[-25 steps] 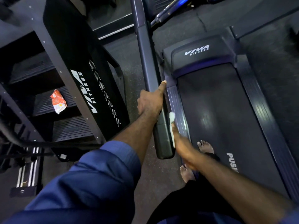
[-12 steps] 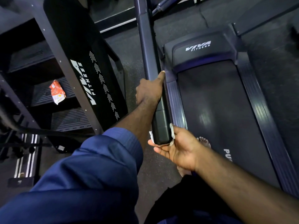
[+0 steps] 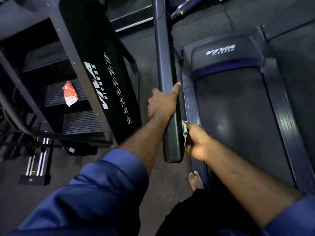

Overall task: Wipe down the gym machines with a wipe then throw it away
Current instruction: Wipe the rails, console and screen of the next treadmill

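Note:
A dark treadmill handrail [image 3: 164,65] runs from the top of the view down to its blunt end near the middle. My left hand [image 3: 162,104] grips the rail from the left side, thumb lying along its right edge. My right hand [image 3: 196,142] holds a small white wipe [image 3: 184,132] and presses it against the right side of the rail, close to the rail's end. Most of the wipe is hidden between my fingers and the rail.
The treadmill belt [image 3: 238,116] with its VIVA FITNESS motor cover [image 3: 221,50] lies to the right. A black stair machine [image 3: 95,65] stands to the left, with an orange packet [image 3: 69,93] on one of its steps. My bare foot [image 3: 196,180] stands beside the treadmill's side rail.
My right hand has moved from cupping the end of the rail from below to its right side, pressing the wipe there. My left hand keeps its grip on the rail.

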{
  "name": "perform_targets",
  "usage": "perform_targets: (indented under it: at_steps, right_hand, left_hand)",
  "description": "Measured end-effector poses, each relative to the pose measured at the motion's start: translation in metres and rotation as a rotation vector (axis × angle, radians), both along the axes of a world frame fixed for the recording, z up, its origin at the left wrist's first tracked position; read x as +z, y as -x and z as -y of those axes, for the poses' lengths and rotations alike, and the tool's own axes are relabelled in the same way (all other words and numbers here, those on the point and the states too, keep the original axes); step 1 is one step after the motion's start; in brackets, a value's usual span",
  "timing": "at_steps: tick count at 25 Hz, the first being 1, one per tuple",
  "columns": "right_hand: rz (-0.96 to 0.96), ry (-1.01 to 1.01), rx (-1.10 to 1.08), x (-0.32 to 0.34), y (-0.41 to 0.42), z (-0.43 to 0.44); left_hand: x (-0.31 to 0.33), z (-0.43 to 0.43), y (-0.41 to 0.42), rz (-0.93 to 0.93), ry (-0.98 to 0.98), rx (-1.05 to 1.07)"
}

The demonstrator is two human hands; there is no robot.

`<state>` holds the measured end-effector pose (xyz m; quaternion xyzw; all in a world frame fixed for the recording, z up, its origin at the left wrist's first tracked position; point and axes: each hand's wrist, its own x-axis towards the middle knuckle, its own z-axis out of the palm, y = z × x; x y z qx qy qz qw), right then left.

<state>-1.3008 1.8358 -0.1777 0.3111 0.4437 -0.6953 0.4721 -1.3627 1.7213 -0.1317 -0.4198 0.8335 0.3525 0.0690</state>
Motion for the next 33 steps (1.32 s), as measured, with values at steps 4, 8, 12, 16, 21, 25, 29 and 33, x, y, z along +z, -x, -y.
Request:
perform_targets:
  at_steps: [4,8,12,16,21,25,29,33]
  right_hand:
    - [-0.082,0.026,0.075,-0.002,0.018,-0.002]
    - [-0.166,-0.007,0.041,-0.011,0.107,0.03]
    - [-0.14,-0.012,0.054,-0.018,0.12,0.034]
    - [-0.229,0.039,0.079,-0.02,0.182,0.039]
    - [-0.192,0.026,0.104,-0.025,0.228,0.06]
    - [-0.2,0.004,0.094,-0.015,0.27,0.072]
    - [-0.252,0.015,0.028,-0.022,0.334,0.105]
    - [-0.308,-0.038,0.12,-0.028,0.29,0.078]
  left_hand:
    - [0.009,0.009,0.014,0.016,-0.095,-0.038]
    - [0.01,0.027,0.074,-0.011,-0.129,-0.052]
    - [0.011,0.037,0.132,0.004,-0.117,-0.053]
    - [-0.001,0.034,0.14,-0.01,0.009,-0.029]
    - [0.006,0.031,0.144,0.046,0.033,-0.005]
    - [0.005,0.03,0.144,0.089,0.05,-0.003]
    - [0.004,0.03,0.146,0.087,0.045,0.006]
    - [0.006,0.03,0.145,0.072,0.039,-0.008]
